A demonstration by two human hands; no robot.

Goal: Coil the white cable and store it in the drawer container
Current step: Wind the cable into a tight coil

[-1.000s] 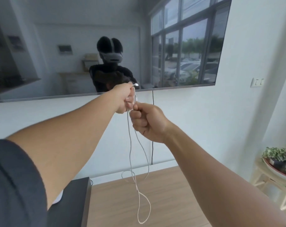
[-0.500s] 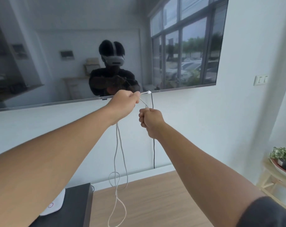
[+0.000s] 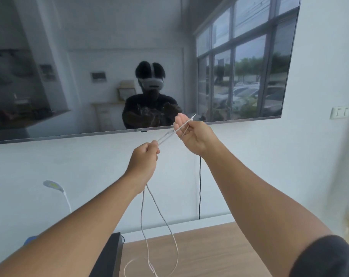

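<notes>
The white cable (image 3: 158,212) hangs in two strands from my left hand (image 3: 143,160), which is fisted around it at chest height. A short doubled stretch runs up and right to my right hand (image 3: 191,134), whose fingers pinch the cable near its plug end; the plug tip sticks out past the fingers. The lower part of the cable trails down and loops on the wooden surface (image 3: 209,254). No drawer container shows in this view.
A large wall-mounted TV screen (image 3: 49,76) fills the wall ahead and reflects the room. A black power cord (image 3: 199,186) hangs below it. A black box (image 3: 109,254) sits at lower left, a white lamp (image 3: 55,188) behind it, a wall switch (image 3: 339,112) at right.
My hands have moved apart: the left dropped lower and left, the right rose and went right, stretching a doubled length of cable between them. The view has tilted and shifted.
</notes>
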